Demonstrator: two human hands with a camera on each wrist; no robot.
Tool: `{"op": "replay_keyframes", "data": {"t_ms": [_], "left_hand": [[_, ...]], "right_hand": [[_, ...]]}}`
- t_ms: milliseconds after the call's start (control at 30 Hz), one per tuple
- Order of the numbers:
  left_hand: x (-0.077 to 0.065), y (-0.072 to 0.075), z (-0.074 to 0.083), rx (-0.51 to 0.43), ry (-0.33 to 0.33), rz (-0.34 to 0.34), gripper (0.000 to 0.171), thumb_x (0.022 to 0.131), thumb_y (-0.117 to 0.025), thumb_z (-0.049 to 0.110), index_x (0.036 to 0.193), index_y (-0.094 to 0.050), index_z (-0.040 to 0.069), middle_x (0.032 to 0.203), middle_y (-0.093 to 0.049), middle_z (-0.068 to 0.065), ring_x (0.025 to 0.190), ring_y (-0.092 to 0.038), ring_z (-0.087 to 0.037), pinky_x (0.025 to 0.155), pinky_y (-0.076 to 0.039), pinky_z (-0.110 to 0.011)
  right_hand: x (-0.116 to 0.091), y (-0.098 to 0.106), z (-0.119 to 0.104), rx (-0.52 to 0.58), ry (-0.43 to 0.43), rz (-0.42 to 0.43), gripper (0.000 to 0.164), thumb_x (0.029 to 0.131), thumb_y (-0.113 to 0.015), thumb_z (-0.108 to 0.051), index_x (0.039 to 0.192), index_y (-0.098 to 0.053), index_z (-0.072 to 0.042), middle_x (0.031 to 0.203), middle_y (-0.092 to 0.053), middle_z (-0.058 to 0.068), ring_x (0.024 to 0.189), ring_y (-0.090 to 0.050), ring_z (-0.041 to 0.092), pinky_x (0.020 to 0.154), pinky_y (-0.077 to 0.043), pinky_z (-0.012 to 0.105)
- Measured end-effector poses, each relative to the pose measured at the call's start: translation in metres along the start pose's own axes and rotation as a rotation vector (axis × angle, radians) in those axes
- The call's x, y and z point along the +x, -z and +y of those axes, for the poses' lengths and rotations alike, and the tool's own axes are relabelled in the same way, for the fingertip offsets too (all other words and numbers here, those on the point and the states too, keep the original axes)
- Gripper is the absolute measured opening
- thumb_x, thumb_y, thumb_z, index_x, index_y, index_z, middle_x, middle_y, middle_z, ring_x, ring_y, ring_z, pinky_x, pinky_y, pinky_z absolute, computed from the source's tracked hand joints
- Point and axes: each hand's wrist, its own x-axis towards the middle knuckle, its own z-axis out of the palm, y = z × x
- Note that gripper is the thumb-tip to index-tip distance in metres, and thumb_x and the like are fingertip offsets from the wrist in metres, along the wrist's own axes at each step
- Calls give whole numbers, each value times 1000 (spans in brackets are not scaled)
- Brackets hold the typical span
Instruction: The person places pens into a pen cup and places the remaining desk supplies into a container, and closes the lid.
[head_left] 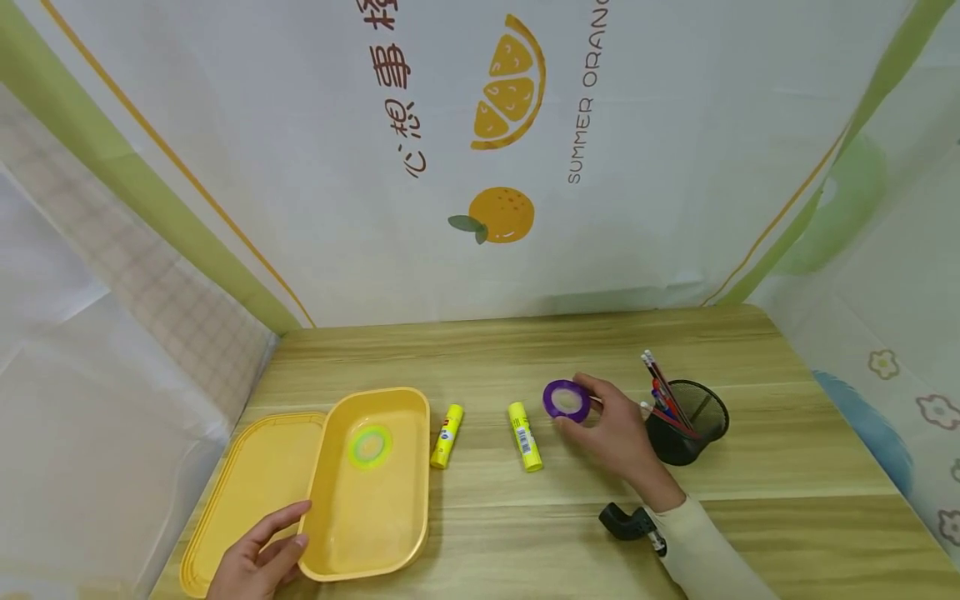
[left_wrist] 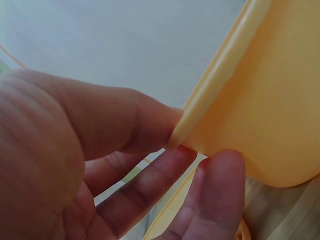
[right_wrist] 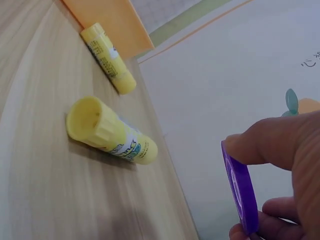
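My right hand pinches a purple tape roll above the table, thumb and fingers on its edge; in the right wrist view the purple roll appears nearly edge-on. My left hand holds the near left corner of a yellow plastic box, fingertips at its rim, as the left wrist view also shows at the box wall. Inside the box lies a green-and-yellow tape roll. Two yellow glue sticks, one beside the box and another farther right, lie on the table.
A flat yellow lid lies left of the box, partly overlapped by it. Right of my right hand stands a black mesh pen holder with pencils and pens. A black curved device sits by the right sleeve. A printed cloth hangs behind the table.
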Motion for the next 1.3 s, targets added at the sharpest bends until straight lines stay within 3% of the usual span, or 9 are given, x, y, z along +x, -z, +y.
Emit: {"op": "replay_keyframes", "data": {"t_ms": [267,933,1300], "left_hand": [[0,0,2,4,13,1,43,97,-79,21,139,-70,16,108,-65,35,94,-70,0,75,-60,-28],[-1,-1,-2,-6,-35,3,45,98,-77,19,141,-68,10,109,-66,35,93,-71,0,73,-61,-28],[-2,0,1,6,-17,-6,47,98,-77,19,143,-66,10,109,-65,36,95,-71,1,76,-61,-28]], "right_hand": [[5,-8,-16,37,21,-23,74,83,-90,-9,147,-56,5,147,-60,23,135,-61,40,107,-54,43],[5,-30,-49,81,145,-84,71,82,-91,-7,144,-58,5,143,-63,20,131,-64,38,105,-56,45],[3,-43,-71,71,200,-166,72,83,-91,-10,146,-59,-2,143,-64,13,129,-66,27,106,-56,38]]}}
